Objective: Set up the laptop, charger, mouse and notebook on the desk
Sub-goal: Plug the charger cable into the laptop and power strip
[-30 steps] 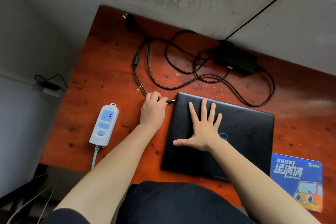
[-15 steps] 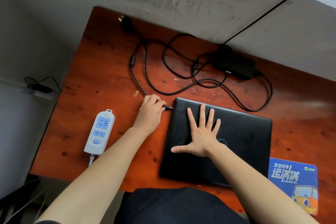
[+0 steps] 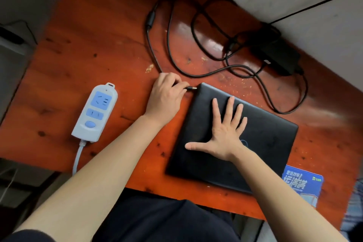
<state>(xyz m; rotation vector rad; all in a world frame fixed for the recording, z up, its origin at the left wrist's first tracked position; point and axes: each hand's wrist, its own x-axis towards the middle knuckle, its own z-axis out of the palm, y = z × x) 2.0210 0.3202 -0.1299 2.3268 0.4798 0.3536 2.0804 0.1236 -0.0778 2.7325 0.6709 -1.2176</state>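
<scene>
Left hand (image 3: 167,96) pinches the charger plug (image 3: 191,88) by the laptop (image 3: 265,143), socket hidden; right hand (image 3: 224,135) spread flat on it

laptop (image 3: 255,143) black | charger (image 3: 279,55) black | power strip (image 3: 94,112) white, blue sockets | desk (image 3: 88,49) reddish-orange | mouse pad (image 3: 302,184) blue

Bare forearms (image 3: 110,163) lead to left hand (image 3: 167,95) and right hand (image 3: 225,135); the clothing (image 3: 157,220) is dark.

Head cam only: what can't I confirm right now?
1. Head view: the laptop port sits on its side edge, out of sight, so I cannot tell whether the plug pinched by the left hand is seated.
2. Head view: the far end of the charger cable is cut off by the top edge.
3. Head view: the lower part of the blue pad is blurred.
</scene>
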